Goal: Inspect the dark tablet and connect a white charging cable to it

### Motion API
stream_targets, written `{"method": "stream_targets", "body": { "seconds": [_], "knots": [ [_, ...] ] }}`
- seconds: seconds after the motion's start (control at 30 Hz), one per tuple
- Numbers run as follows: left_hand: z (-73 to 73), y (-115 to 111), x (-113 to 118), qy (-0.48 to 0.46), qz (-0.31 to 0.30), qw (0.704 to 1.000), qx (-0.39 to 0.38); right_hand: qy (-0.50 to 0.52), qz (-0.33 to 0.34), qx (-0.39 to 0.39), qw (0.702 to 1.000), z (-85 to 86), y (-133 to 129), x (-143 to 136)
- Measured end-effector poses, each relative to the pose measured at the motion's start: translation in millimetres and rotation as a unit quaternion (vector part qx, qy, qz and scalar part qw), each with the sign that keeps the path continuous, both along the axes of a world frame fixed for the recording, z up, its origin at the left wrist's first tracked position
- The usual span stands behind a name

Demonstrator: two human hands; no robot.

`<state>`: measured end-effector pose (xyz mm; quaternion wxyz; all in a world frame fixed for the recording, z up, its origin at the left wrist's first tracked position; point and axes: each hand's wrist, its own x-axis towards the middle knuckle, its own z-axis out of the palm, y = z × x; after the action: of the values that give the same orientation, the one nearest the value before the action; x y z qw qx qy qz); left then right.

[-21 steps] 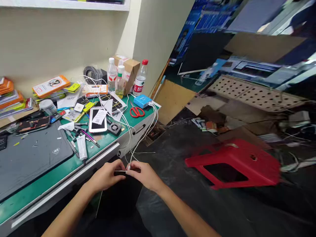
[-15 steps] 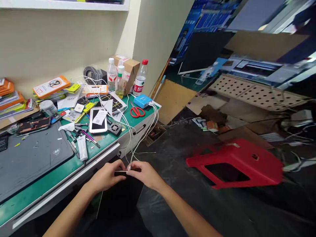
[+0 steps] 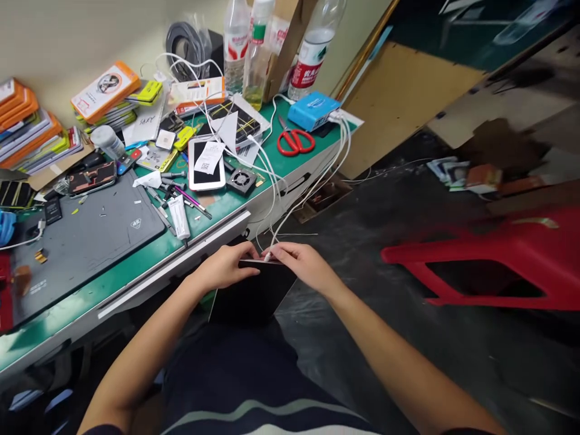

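Flat black device point(image 3: 249, 296): one, upright, its top edge gripped by left hand point(image 3: 224, 266). White plug point(image 3: 267, 257): at that edge, pinched by right hand point(image 3: 306, 264). Table point(image 3: 113, 281): green, cluttered. Red stool point(image 3: 544, 257): on dark floor point(image 3: 344, 220).

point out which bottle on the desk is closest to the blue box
The rightmost bottle, with the red-and-white label, just behind the blue box; the other bottles stand farther left.

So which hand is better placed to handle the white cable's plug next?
Probably the right hand: its fingers are at the white plug, by the dark panel's upper edge. The left hand grips that panel.
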<state>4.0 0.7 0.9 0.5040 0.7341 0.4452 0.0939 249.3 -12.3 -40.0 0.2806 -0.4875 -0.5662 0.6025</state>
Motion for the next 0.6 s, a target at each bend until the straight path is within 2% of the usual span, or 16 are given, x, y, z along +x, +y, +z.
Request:
{"method": "stream_targets", "body": {
  "seconds": [0.23, 0.6],
  "knots": [
    [-6.1, 6.1, 2.6, -0.016, 0.004, 1.0, 0.011, -0.06, -0.007, 0.047, 0.997, -1.0, -0.1, 1.5],
    [-37.0, 35.5, 10.2, -0.004, 0.004, 1.0, 0.003, -0.129, -0.013, 0.097, 0.987, -35.1, 14.0, 6.9]
  ]
}}
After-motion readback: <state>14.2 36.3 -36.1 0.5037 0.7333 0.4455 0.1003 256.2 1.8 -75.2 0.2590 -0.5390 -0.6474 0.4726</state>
